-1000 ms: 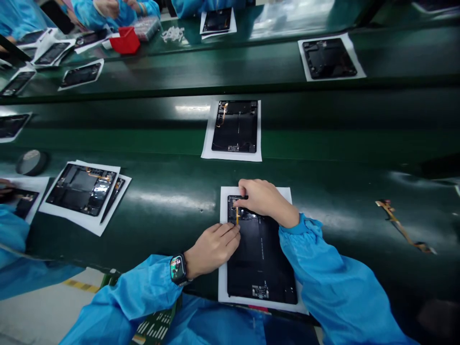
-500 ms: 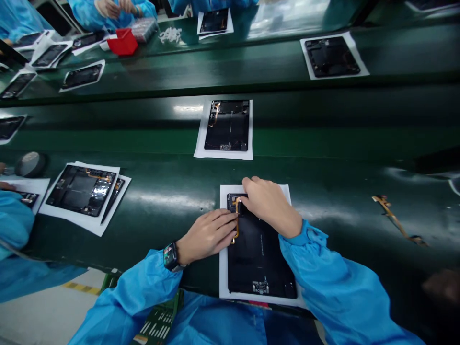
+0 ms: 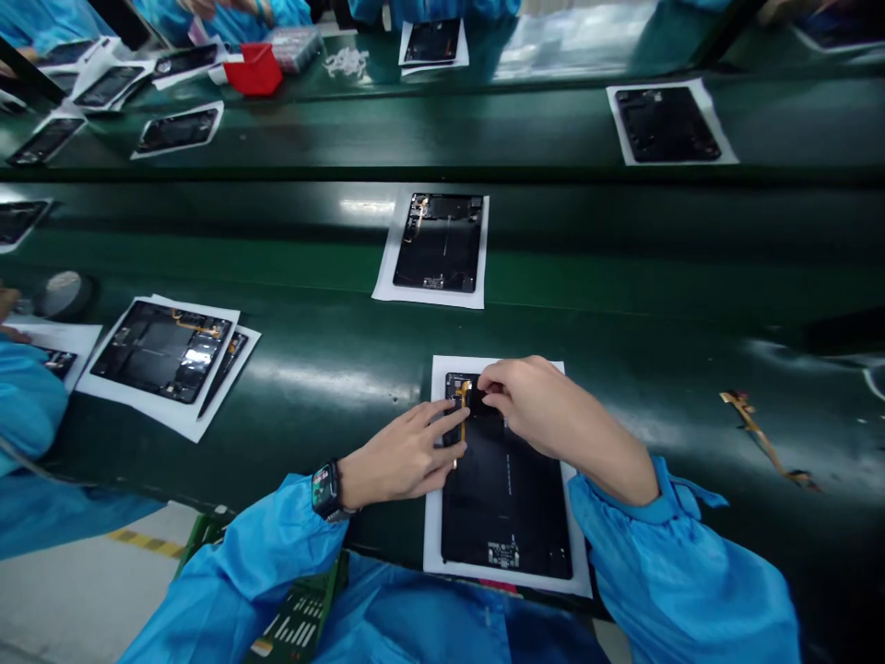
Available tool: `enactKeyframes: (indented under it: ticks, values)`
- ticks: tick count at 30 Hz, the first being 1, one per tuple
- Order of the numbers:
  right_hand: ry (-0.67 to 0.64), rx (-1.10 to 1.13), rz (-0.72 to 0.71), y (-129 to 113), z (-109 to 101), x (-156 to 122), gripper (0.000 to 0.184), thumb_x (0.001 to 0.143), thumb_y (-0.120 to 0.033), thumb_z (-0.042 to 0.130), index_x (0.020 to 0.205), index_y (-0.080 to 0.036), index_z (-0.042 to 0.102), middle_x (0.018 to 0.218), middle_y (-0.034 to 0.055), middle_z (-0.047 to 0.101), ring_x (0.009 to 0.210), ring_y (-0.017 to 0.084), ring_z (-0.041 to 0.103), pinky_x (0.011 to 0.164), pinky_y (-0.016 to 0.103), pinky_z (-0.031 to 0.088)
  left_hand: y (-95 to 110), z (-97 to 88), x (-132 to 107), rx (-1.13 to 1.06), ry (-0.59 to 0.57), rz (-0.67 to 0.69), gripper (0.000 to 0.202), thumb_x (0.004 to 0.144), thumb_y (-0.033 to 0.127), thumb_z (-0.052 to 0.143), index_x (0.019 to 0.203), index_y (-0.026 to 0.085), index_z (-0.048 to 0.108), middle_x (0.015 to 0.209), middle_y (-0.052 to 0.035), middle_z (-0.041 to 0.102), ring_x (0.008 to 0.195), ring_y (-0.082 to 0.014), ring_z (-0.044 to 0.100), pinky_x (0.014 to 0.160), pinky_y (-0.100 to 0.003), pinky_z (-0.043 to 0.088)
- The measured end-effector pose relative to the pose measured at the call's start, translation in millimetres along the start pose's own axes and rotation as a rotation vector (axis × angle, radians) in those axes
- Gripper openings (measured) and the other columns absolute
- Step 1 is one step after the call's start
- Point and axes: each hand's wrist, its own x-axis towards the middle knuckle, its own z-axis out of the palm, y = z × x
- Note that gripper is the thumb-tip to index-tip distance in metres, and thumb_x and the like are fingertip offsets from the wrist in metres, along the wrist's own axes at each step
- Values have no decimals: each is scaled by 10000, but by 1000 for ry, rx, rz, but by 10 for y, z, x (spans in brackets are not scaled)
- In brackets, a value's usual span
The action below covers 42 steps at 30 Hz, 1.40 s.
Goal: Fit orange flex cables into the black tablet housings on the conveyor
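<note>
A black tablet back panel (image 3: 504, 498) lies on a white sheet (image 3: 434, 526) at the near edge of the green bench. An orange flex cable (image 3: 461, 410) runs along its upper left corner. My left hand (image 3: 407, 452), with a smartwatch on its wrist, rests at the panel's left edge, fingers stretched out and pressing on the cable. My right hand (image 3: 536, 401) hovers over the top of the panel with fingertips pinched together at the cable's upper end; whether it grips the cable is hard to make out.
Another panel on paper (image 3: 439, 242) lies farther back on the belt. Stacked panels (image 3: 162, 350) sit at left by a tape roll (image 3: 64, 295) and a co-worker's blue sleeve (image 3: 28, 406). A loose flex cable (image 3: 764, 441) lies at right. A red bin (image 3: 254, 70) stands at the far left.
My right hand has lifted and drawn back toward me, its fingers now pinching at the cable's top end. My left fingers slid up along the cable. The view shifted slightly.
</note>
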Motion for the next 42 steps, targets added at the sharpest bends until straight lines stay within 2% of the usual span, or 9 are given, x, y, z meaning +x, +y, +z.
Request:
enactKeyframes:
  ticks: [2, 6, 10, 17, 20, 23, 30, 35, 42]
  values:
    - [3, -8, 62, -21, -45, -45, 122, 865, -172, 625, 750, -204, 655, 675, 5, 635, 636, 155, 569, 565, 260, 327, -4, -3, -10, -19, 8, 4, 291, 909, 240, 550, 1163, 164, 668, 1471, -150, 415, 1380, -365, 344, 1088, -521, 397]
    - [-5, -11, 133, -35, -19, -181, 203, 876, -308, 664, 714, -196, 614, 666, 6, 638, 618, 160, 565, 547, 262, 334, -20, -24, -31, -93, 16, 34, 257, 904, 240, 553, 1098, 186, 711, 1480, -144, 403, 1398, -360, 320, 1119, -512, 358]
    - [-4, 63, 113, -28, 132, -372, 132, 918, -276, 588, 809, -210, 621, 668, -6, 648, 623, 173, 594, 556, 271, 371, -55, -33, -50, -158, 34, 46, 234, 888, 229, 574, 1060, 196, 729, 1468, -127, 428, 1406, -341, 317, 1138, -498, 335]
    - [56, 278, 53, -51, 399, -709, 209, 961, -222, 460, 1048, -229, 649, 1019, 52, 704, 898, 214, 666, 762, 328, 515, -77, -6, -68, -200, 90, 64, 262, 866, 221, 601, 1105, 184, 703, 1437, -128, 467, 1387, -327, 353, 1091, -496, 396]
    - [71, 220, 58, -110, 505, -776, 209, 973, -225, 451, 1109, -215, 609, 993, 61, 700, 843, 212, 674, 702, 320, 530, -71, -1, -74, -207, 71, 65, 248, 861, 211, 612, 1088, 191, 711, 1466, -118, 432, 1402, -333, 329, 1109, -500, 375]
    - [100, 73, -9, -196, 602, -782, 184, 977, -196, 442, 1085, -187, 590, 961, 70, 692, 761, 206, 674, 624, 303, 524, -95, 12, -76, -249, 84, 57, 242, 878, 219, 589, 1093, 183, 695, 1457, -108, 449, 1412, -318, 320, 1127, -493, 360]
    - [107, -275, -161, -366, 739, -682, 224, 911, -26, 426, 1005, -134, 598, 827, 71, 662, 624, 198, 642, 525, 283, 474, -233, 44, -77, -344, 199, -28, 536, 838, 208, 630, 1342, 122, 470, 1510, -153, 372, 1459, -303, 214, 1167, -500, 303]
    - [165, -326, -197, -391, 805, -639, 232, 926, -52, 410, 1028, -126, 606, 828, 80, 672, 592, 184, 635, 509, 272, 460, -245, 43, -81, -345, 181, -32, 730, 810, 308, 713, 1419, 109, 365, 1530, -199, 310, 1465, -317, 194, 1175, -505, 280]
    - [200, -249, -252, -336, 871, -660, 280, 913, -26, 396, 1087, -109, 600, 932, 114, 694, 681, 195, 676, 561, 277, 521, -235, 90, -73, -313, 174, -40, 754, 811, 347, 722, 1426, 113, 353, 1530, -208, 302, 1466, -333, 185, 1171, -524, 257]
